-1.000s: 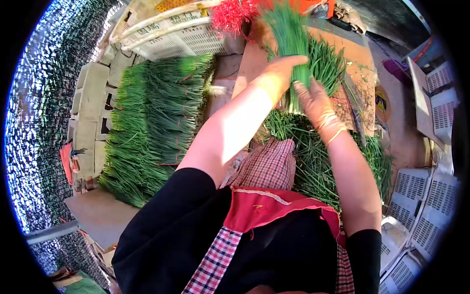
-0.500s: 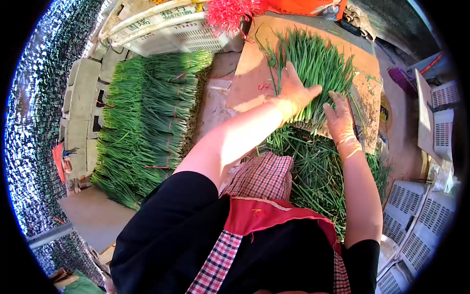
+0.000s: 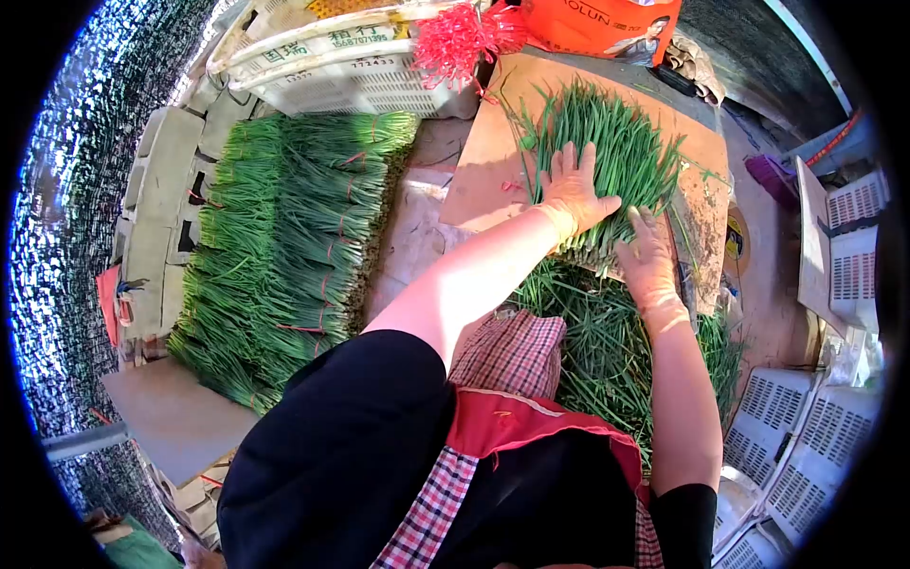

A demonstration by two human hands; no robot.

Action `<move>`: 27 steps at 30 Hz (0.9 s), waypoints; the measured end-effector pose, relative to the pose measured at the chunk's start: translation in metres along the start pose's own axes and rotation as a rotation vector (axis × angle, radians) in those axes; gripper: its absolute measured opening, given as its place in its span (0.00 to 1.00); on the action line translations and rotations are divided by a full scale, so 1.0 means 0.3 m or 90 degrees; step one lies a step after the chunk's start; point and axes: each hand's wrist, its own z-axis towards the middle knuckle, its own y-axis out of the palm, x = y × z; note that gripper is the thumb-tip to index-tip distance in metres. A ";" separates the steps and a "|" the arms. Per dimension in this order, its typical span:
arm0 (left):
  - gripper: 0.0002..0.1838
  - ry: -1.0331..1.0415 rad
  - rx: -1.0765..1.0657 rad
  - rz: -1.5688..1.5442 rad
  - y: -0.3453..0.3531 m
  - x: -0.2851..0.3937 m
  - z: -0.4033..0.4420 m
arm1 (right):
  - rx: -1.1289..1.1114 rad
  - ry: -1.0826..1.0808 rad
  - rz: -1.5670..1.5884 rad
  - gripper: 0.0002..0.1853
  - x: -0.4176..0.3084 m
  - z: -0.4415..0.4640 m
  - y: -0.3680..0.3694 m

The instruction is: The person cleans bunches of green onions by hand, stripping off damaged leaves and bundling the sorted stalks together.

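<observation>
A loose pile of green chives (image 3: pixel 607 133) lies on a tan board (image 3: pixel 483 175), leaves pointing away from me and cut ends toward me. My left hand (image 3: pixel 574 197), in a thin orange glove, rests flat on the lower left of the pile with its fingers spread. Beside the pile's lower right corner is my right hand (image 3: pixel 650 264), gloved too, its fingers stretched out and their tips touching the stems. Below the board, loose trimmed leaves (image 3: pixel 607 351) form a heap in front of my checked apron (image 3: pixel 512 356).
Tied chive bundles (image 3: pixel 313 209) are stacked in rows on the left. White crates (image 3: pixel 341 81) stand behind them, near a tuft of red ties (image 3: pixel 460 43) and an orange bag (image 3: pixel 602 28). More crates (image 3: pixel 825 436) line the right side. A grey board (image 3: pixel 180 408) lies at lower left.
My left hand has flattened onto the chives with its fingers spreading. The right hand has shifted slightly left along the pile's near edge. The whole view has moved a little.
</observation>
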 end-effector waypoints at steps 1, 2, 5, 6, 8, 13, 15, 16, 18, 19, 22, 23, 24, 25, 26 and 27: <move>0.59 -0.012 -0.003 -0.024 0.000 -0.006 0.013 | -0.002 0.001 -0.014 0.30 -0.029 -0.020 -0.050; 0.59 -0.011 -0.002 -0.023 -0.007 -0.010 0.018 | -0.004 0.022 -0.018 0.30 -0.035 -0.048 -0.081; 0.61 -0.013 -0.020 -0.082 -0.023 -0.027 0.036 | -0.026 0.086 -0.021 0.29 -0.056 -0.135 -0.176; 0.61 -0.012 -0.019 -0.082 -0.020 -0.034 0.043 | -0.049 0.131 -0.020 0.28 -0.055 -0.166 -0.198; 0.62 -0.015 -0.018 -0.086 -0.037 -0.034 0.038 | -0.040 0.123 -0.030 0.28 -0.009 -0.237 -0.223; 0.64 -0.013 -0.002 -0.048 -0.089 -0.027 0.018 | -0.017 0.173 -0.002 0.30 0.050 -0.395 -0.251; 0.64 0.017 0.018 -0.047 -0.071 -0.059 0.033 | -0.015 0.159 0.010 0.30 0.075 -0.452 -0.267; 0.64 0.020 0.015 -0.044 -0.083 -0.050 0.023 | -0.012 0.147 0.023 0.30 0.080 -0.482 -0.272; 0.63 -0.023 0.006 -0.023 -0.114 -0.043 -0.005 | 0.008 0.135 0.031 0.29 0.082 -0.531 -0.282; 0.64 -0.022 0.010 -0.041 -0.119 -0.051 -0.009 | 0.000 0.192 0.102 0.27 0.051 -0.542 -0.295; 0.65 -0.078 0.012 -0.064 -0.133 -0.038 -0.016 | 0.017 0.245 0.160 0.22 0.027 -0.530 -0.311; 0.66 -0.061 0.027 -0.058 -0.127 -0.040 -0.009 | -0.003 0.238 0.090 0.22 0.007 -0.480 -0.335; 0.66 -0.062 0.032 -0.061 -0.103 -0.053 0.007 | -0.025 0.227 0.018 0.21 -0.015 -0.415 -0.363; 0.66 -0.033 0.058 -0.043 -0.071 -0.070 0.032 | 0.003 0.176 -0.005 0.20 -0.068 -0.339 -0.375; 0.66 -0.006 0.085 -0.028 -0.057 -0.081 0.054 | 0.027 0.108 -0.129 0.19 -0.065 -0.260 -0.371; 0.66 -0.004 0.079 -0.041 -0.057 -0.073 0.048 | 0.009 0.172 -0.032 0.19 -0.126 -0.164 -0.373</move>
